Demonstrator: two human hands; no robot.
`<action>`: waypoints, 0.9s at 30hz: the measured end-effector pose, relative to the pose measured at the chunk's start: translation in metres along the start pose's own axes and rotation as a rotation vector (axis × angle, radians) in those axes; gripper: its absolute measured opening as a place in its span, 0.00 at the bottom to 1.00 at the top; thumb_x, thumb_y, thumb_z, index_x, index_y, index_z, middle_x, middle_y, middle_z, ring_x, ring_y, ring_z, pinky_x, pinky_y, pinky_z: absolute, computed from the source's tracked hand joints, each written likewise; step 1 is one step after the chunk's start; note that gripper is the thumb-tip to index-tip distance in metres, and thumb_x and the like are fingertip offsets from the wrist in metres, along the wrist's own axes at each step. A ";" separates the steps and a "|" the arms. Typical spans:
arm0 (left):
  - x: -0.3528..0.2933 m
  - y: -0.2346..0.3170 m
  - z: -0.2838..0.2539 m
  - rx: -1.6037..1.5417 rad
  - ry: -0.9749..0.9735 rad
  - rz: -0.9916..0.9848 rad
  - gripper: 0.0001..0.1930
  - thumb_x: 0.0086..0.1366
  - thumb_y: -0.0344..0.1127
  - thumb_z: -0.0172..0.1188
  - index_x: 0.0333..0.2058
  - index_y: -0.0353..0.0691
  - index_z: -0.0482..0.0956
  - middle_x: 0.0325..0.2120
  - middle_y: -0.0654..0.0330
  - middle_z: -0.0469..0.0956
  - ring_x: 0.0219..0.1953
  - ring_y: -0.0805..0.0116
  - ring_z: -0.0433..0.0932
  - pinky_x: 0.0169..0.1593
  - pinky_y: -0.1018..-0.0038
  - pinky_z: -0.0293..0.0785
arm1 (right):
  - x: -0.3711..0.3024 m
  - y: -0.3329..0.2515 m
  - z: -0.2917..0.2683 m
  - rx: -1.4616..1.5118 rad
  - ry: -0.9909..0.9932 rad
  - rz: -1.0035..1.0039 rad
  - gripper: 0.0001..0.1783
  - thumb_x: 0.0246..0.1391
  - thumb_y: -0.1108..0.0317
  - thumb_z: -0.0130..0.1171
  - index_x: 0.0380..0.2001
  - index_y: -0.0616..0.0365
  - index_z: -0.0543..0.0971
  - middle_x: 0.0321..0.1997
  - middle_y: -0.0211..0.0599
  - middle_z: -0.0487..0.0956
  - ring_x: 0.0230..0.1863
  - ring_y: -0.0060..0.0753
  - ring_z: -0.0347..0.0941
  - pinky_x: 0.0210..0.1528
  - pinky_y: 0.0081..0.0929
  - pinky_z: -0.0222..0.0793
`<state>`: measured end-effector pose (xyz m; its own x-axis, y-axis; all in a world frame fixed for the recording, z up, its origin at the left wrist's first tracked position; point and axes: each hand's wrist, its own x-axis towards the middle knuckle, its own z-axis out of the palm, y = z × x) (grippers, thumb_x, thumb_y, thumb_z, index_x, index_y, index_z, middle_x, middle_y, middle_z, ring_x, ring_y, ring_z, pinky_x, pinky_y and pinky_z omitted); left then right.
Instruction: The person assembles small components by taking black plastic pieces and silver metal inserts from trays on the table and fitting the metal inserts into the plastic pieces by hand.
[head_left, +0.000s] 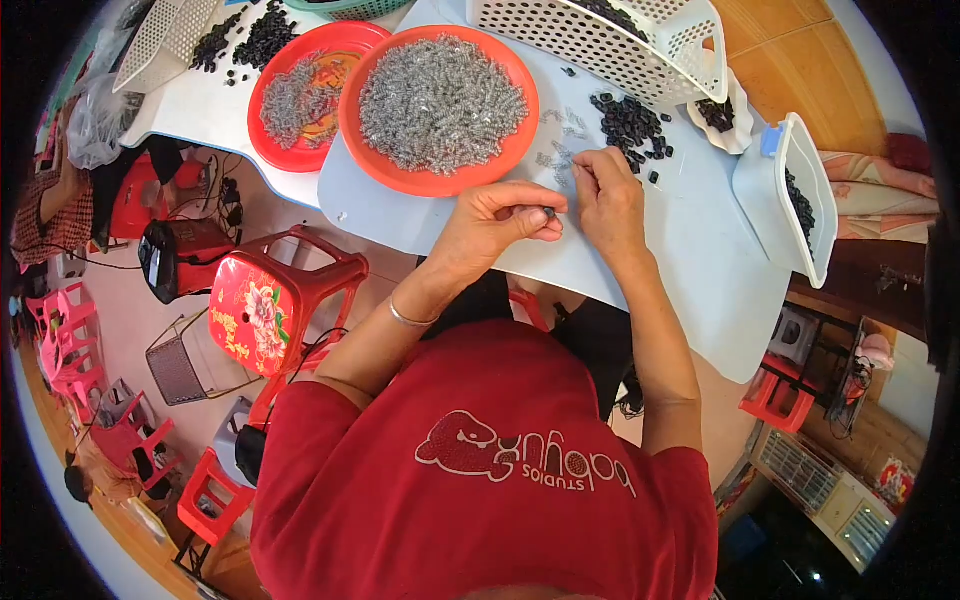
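Note:
My left hand [498, 224] is closed, with a small black plastic part [549, 213] pinched between thumb and fingertips over the table's near edge. Close by on its right, my right hand [610, 205] rests at the light blue tabletop [690, 245] with fingers curled together; whatever they grip is hidden. Several loose metal springs [556, 158] lie just beyond both hands. Behind the right hand is a scattered pile of black plastic parts [630, 122]. An orange-red bowl [428, 184] heaped with small silvery springs [440, 105] stands to the far left of the hands.
A red tray [268, 150] with more springs sits left of the bowl. White perforated baskets [620, 60] stand at the back. At right are a small white dish [738, 130] and a white bin [770, 205] with black parts. A red stool [262, 315] is on the floor at left.

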<state>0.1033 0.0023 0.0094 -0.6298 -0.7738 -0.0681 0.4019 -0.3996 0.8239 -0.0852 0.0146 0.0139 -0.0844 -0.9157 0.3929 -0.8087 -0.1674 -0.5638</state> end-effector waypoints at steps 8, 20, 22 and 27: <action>0.002 0.004 0.000 -0.141 -0.029 -0.030 0.12 0.65 0.22 0.53 0.46 0.30 0.77 0.41 0.53 0.79 0.41 0.69 0.80 0.48 0.73 0.80 | -0.014 0.004 -0.007 0.235 -0.030 0.230 0.04 0.56 0.77 0.57 0.36 0.63 0.77 0.29 0.28 0.76 0.27 0.18 0.70 0.29 0.20 0.66; 0.003 -0.001 0.006 -0.017 0.015 0.020 0.09 0.66 0.22 0.52 0.43 0.29 0.76 0.41 0.54 0.79 0.41 0.69 0.80 0.49 0.72 0.79 | -0.016 0.005 -0.011 0.596 -0.049 0.531 0.12 0.52 0.78 0.59 0.41 0.64 0.76 0.35 0.32 0.78 0.33 0.18 0.73 0.37 0.18 0.71; 0.003 0.000 0.006 -0.055 0.019 0.010 0.10 0.67 0.22 0.50 0.46 0.29 0.74 0.41 0.54 0.78 0.42 0.68 0.80 0.49 0.72 0.79 | -0.017 0.004 -0.010 0.592 -0.053 0.532 0.12 0.52 0.78 0.59 0.41 0.64 0.76 0.35 0.32 0.78 0.33 0.18 0.73 0.38 0.18 0.71; 0.004 -0.005 0.004 -0.049 0.009 -0.022 0.11 0.68 0.25 0.49 0.48 0.31 0.72 0.41 0.52 0.78 0.40 0.65 0.80 0.47 0.71 0.79 | -0.017 -0.001 -0.011 0.325 -0.038 0.294 0.07 0.50 0.80 0.57 0.35 0.64 0.78 0.30 0.33 0.76 0.27 0.20 0.70 0.32 0.19 0.68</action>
<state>0.0961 0.0029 0.0072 -0.6328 -0.7689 -0.0910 0.4201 -0.4397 0.7938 -0.0891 0.0340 0.0161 -0.2572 -0.9533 0.1585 -0.5283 0.0014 -0.8490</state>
